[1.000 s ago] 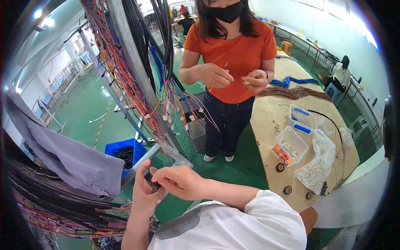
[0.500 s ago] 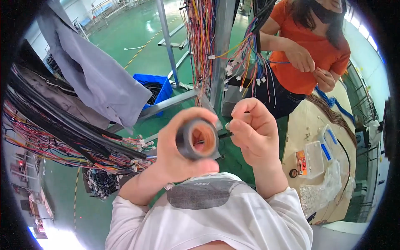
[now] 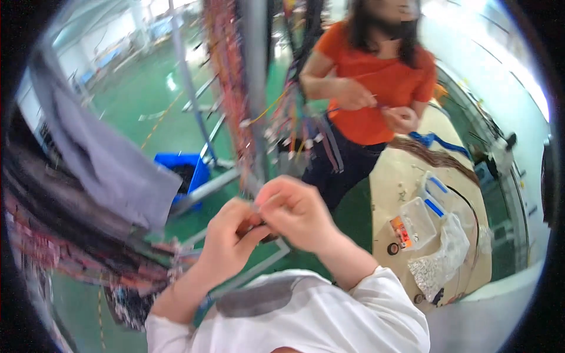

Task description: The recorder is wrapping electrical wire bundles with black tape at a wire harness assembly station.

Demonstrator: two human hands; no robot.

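While the left hand [image 3: 226, 235] curls round a dark thing [image 3: 268, 237], the right hand [image 3: 299, 215] meets it with bent fingers, the thumb and first finger close together. The dark thing sits between the two hands, in front of the white shirt [image 3: 329, 317], and the fingers hide most of it. It may be a roll of tape, but the blur makes that hard to tell. Whether the right hand pinches anything cannot be told — its tips are smudged.

The step in hand looks like small, close finger work, done up in the air and not on the desk [image 3: 382, 194]. The next move seems to call for a firm left hand and a light right one, so that the dark thing does not slip.

Past the hands, bright wires [image 3: 232, 76] hang beside a post [image 3: 254, 106]. On the desk lie a clear box [image 3: 419, 215], a bag [image 3: 453, 235] and, just beside the box, a roll [image 3: 389, 250]. A co-worker [image 3: 376, 120] in orange stands by the desk.
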